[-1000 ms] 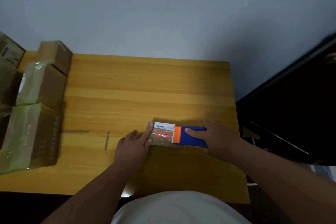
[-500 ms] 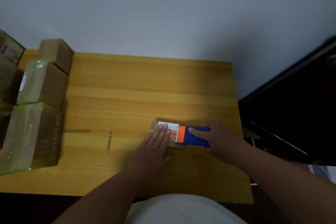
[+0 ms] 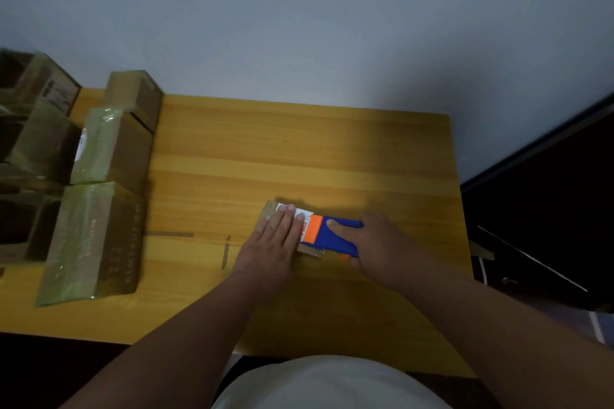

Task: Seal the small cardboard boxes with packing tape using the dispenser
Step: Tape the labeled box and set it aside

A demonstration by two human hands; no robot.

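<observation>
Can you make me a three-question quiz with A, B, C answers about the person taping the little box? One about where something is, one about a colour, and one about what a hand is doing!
1. Where are the stacked boxes?
A. left side of the table
B. right side
C. on the floor

2. What colours is the tape dispenser?
A. green and white
B. blue and orange
C. all black

3. What is the left hand doing?
A. waving in the air
B. lifting a big box
C. lying flat on the small box

Answers: A, they crowd the table's left edge; B, blue body with an orange band under the right hand; C, open palm and fingers press on its top.
</observation>
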